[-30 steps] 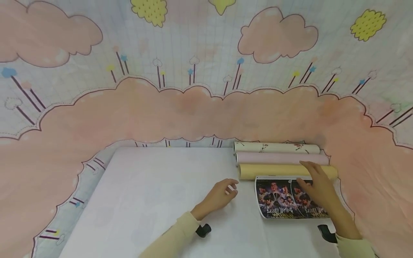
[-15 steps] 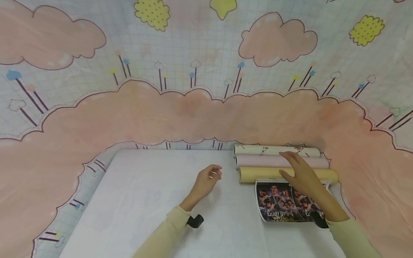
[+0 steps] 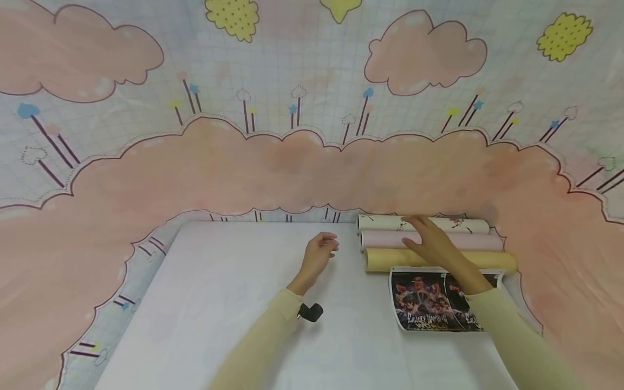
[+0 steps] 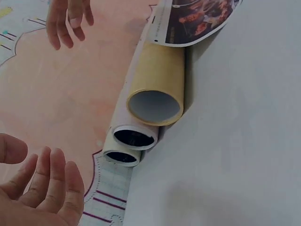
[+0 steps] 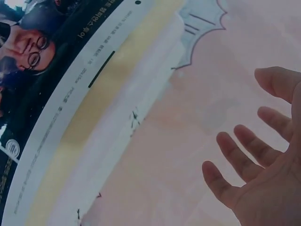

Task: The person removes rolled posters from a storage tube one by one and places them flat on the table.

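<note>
Three paper rolls lie side by side at the table's back right: a white one with a flower print, a pale pink one and a yellow one. A dark printed poster sheet lies in front, its far edge against the yellow roll. My right hand hovers over the rolls with fingers spread and holds nothing; in the right wrist view the hand is apart from them. To the left of the roll ends is my left hand, bare, its fingers loosely bent. The left wrist view shows the rolls' hollow ends.
The white table stretches left and forward of the rolls. Behind it rises a cloud-patterned cloth, which also hangs round the sides. A black wrist camera sits at my left cuff.
My right hand has moved left and farther back, from above the poster to above the rolls. My left hand has moved back and slightly left. Rolls and poster lie unchanged.
</note>
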The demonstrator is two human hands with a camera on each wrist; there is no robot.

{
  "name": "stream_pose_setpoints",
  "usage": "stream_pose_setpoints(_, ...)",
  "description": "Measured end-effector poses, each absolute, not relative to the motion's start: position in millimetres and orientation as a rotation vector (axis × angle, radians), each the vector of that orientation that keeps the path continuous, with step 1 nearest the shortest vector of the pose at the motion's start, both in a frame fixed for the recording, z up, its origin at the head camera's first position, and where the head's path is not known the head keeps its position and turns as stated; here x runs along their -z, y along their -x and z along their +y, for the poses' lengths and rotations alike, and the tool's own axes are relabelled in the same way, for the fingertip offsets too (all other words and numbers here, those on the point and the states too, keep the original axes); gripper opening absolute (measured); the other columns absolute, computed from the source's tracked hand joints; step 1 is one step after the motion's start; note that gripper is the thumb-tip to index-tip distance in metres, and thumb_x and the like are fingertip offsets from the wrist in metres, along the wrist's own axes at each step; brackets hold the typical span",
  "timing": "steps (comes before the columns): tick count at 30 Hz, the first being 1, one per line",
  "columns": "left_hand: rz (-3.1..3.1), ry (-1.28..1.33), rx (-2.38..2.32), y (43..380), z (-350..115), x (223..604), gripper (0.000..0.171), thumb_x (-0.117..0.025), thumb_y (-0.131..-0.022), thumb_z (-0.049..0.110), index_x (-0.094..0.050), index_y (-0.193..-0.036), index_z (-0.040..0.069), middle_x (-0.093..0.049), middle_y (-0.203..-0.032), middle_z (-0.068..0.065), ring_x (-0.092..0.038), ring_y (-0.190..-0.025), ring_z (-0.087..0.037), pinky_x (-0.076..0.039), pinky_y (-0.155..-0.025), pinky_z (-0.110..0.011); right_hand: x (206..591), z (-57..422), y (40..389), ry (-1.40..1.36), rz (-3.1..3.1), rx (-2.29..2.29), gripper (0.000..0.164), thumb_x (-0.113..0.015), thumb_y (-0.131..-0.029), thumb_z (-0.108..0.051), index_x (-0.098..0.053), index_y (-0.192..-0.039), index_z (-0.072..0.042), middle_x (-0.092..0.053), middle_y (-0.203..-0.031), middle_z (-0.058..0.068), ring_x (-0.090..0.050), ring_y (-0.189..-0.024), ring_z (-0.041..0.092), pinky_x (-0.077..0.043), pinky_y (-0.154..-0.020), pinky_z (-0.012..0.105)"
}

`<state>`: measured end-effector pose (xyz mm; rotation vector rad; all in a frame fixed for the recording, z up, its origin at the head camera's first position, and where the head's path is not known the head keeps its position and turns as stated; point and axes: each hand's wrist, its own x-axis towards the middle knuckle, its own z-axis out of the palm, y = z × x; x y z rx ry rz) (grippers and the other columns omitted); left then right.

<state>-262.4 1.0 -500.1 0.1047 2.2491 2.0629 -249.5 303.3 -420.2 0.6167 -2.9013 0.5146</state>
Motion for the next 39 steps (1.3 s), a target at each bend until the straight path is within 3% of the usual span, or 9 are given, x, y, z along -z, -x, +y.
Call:
stream_pose_setpoints(9,2.177,-0.011,-2.070,283.6,37.5,509.4,0.035,-0.054,-0.098,0.015,-0.058,-0.129,-0.001,-0.068,-0.121,-0.016,-0.065,-0.112,-0.027,-0.055,-0.091,-0.035,441.0,294.4,274.5,-0.613,-3.055,-0.533,0.056,-0.063,-0.096,-0.022,-0.042,-0.144,-0.003,-0.041,-0.145,0.030,-0.046,-0.127,0.052,-0.043,-0.097,0.066)
stream_pose_setpoints(16,2.222,-0.024,-1.985,289.3,61.6,516.7,0.045,-0.055,-0.094,0.012,-0.052,-0.137,-0.004,-0.063,-0.132,-0.018,-0.059,-0.124,-0.031,-0.051,-0.099,-0.038,459.3,291.0,284.3,-0.597,-3.112,-0.561,0.058,-0.062,-0.095,-0.022,-0.042,-0.145,-0.001,-0.038,-0.148,0.032,-0.032,-0.137,0.055,-0.036,-0.104,0.069)
stream_pose_setpoints(24,2.275,0.014,-1.895,294.3,81.4,517.9,0.045,-0.051,-0.096,0.012,-0.051,-0.139,-0.002,-0.058,-0.139,-0.018,-0.050,-0.133,-0.032,-0.045,-0.108,-0.042,468.5,286.6,293.1,-0.610,-3.116,-0.518,0.054,-0.062,-0.095,-0.021,-0.046,-0.141,0.001,-0.045,-0.142,0.032,-0.048,-0.126,0.052,-0.041,-0.101,0.064)
stream_pose_setpoints(31,2.272,-0.072,-1.832,294.3,87.8,521.8,0.039,-0.045,-0.101,0.015,-0.057,-0.135,0.000,-0.056,-0.141,-0.016,-0.046,-0.138,-0.032,-0.037,-0.115,-0.045,474.6,283.4,295.1,-0.588,-3.145,-0.528,0.049,-0.059,-0.097,-0.020,-0.049,-0.139,0.002,-0.049,-0.140,0.030,-0.047,-0.128,0.050,-0.039,-0.106,0.061)
stream_pose_setpoints(39,2.225,-0.065,-1.835,294.0,89.7,524.8,0.046,-0.046,-0.095,0.010,-0.052,-0.140,0.001,-0.051,-0.146,-0.016,-0.041,-0.141,-0.032,-0.033,-0.117,-0.047,477.2,279.6,292.1,-0.576,-3.149,-0.522,0.046,-0.056,-0.097,-0.018,-0.050,-0.138,0.002,-0.051,-0.138,0.029,-0.047,-0.128,0.049,-0.037,-0.108,0.060)
